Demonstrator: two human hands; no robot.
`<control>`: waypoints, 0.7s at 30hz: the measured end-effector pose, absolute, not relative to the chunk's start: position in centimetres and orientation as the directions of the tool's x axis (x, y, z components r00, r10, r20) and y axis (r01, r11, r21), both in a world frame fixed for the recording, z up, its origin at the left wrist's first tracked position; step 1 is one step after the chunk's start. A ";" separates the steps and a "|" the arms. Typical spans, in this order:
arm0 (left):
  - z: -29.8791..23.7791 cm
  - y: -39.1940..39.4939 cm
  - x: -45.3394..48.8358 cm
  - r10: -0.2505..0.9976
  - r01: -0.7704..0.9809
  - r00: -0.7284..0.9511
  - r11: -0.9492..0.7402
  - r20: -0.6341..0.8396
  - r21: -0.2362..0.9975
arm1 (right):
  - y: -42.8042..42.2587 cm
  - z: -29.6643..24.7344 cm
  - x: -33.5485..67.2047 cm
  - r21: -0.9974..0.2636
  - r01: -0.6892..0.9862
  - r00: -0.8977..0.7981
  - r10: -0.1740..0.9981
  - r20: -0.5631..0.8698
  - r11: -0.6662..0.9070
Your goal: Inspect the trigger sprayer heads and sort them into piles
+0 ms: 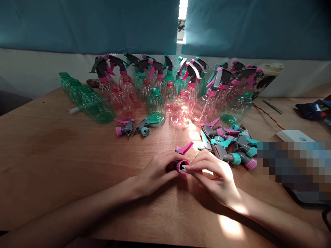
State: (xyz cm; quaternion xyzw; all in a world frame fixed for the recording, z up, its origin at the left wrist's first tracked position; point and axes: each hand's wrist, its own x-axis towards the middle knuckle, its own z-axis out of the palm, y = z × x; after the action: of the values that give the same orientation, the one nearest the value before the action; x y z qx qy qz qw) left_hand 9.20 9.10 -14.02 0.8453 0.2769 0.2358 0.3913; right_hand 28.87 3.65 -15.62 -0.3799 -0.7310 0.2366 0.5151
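Left hand [155, 172] and right hand [216, 174] both grip the pink-collared sprayer head [180, 164].

2 hands: left hand [157, 170] + right hand [214, 172]. 1 held head [181, 166] between them. On the table [51, 155]: 2 loose heads [125, 128] side by side near mid, plus a pile [227, 143] of them at right, approx 8–10, too overlapped for an exact no. At the back, approx 13 bottles w/ heads [192, 74], some half hidden. W/o heads: approx 5 pink bottles [181, 106], 1 upright green bottle [156, 103], 1 green bottle on its side [236, 110] at right, approx 4 green ones in a row [95, 106] lying at left. 1 white box [294, 135]. 2 curtain panels [90, 24].
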 end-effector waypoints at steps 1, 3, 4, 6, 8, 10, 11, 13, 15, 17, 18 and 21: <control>-14.0 9.1 9.2 0.657 0.283 0.732 -0.536 0.183 0.795 | 3.6 -15.6 28.9 -0.746 0.327 -0.172 0.812 0.557 0.580; -14.0 9.1 9.2 0.657 0.271 0.730 -0.530 0.187 0.803 | 3.6 -15.7 28.9 -0.753 0.370 -0.160 0.835 0.526 0.545; -13.9 9.1 9.2 0.656 0.267 0.731 -0.527 0.187 0.807 | 3.6 -15.8 28.9 -0.747 0.397 -0.155 0.841 0.518 0.533; -13.8 9.1 9.2 0.655 0.267 0.734 -0.522 0.181 0.810 | 3.7 -15.9 29.0 -0.718 0.450 -0.151 0.838 0.525 0.531; -13.6 9.1 9.2 0.661 0.277 0.730 -0.517 0.172 0.810 | 3.8 -15.8 29.0 -0.694 0.482 -0.144 0.829 0.540 0.535; -13.5 9.1 9.2 0.660 0.278 0.733 -0.512 0.165 0.812 | 4.0 -15.7 29.0 -0.691 0.495 -0.115 0.827 0.550 0.528; -13.5 9.1 9.3 0.658 0.277 0.736 -0.510 0.162 0.814 | 4.1 -15.7 29.1 -0.693 0.492 -0.096 0.824 0.559 0.528; -13.6 9.1 9.3 0.659 0.280 0.736 -0.505 0.156 0.816 | 4.2 -15.7 29.1 -0.680 0.470 -0.077 0.793 0.604 0.563; -13.7 9.2 9.2 0.666 0.290 0.730 -0.504 0.152 0.814 | 4.1 -15.8 29.2 -0.630 0.438 -0.109 0.734 0.670 0.641; -13.8 9.2 9.2 0.671 0.298 0.726 -0.506 0.152 0.809 | 3.9 -16.0 29.2 -0.573 0.413 -0.185 0.681 0.709 0.708; -13.9 9.2 9.2 0.669 0.297 0.727 -0.508 0.153 0.809 | 3.7 -16.1 29.3 -0.552 0.404 -0.222 0.664 0.714 0.729; -13.9 9.3 9.2 0.662 0.286 0.731 -0.518 0.166 0.806 | 3.4 -16.2 29.2 -0.503 0.368 -0.295 0.611 0.735 0.782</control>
State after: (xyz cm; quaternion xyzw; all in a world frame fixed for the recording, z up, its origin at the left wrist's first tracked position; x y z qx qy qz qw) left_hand 9.18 9.25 -13.93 0.8391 0.2822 0.2342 0.4017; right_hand 29.17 3.43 -16.20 -0.3075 -0.7957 0.1199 0.5079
